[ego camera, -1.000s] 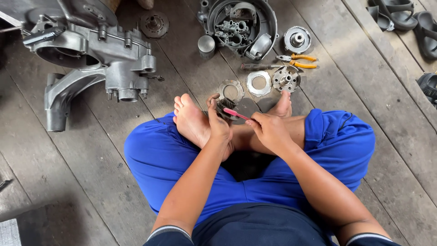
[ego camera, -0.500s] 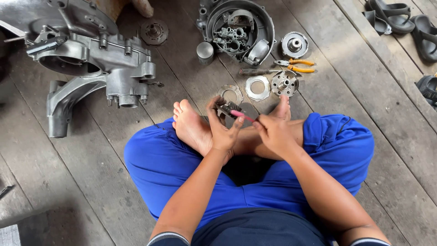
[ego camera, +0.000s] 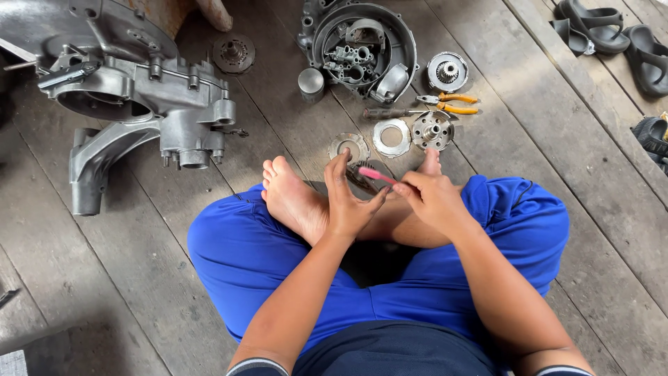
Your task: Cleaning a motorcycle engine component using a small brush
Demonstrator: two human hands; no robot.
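A small metal part (ego camera: 360,182), at twelve o'clock, has stayed gripped in the left hand (ego camera: 351,202); a pink brush (ego camera: 379,175), pinched in the right hand (ego camera: 431,198), now lies across it.

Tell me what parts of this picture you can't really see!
Head view only:
- The metal part in the left hand: mostly hidden by its fingers.
- The pink brush in the right hand: its handle end is covered by the hand.
- The engine casing: cut off by the top and left edges.
- The black sandals: cut off at the top right edge.

bright even daylight | soft shadows | sharp focus | slight edge distortion
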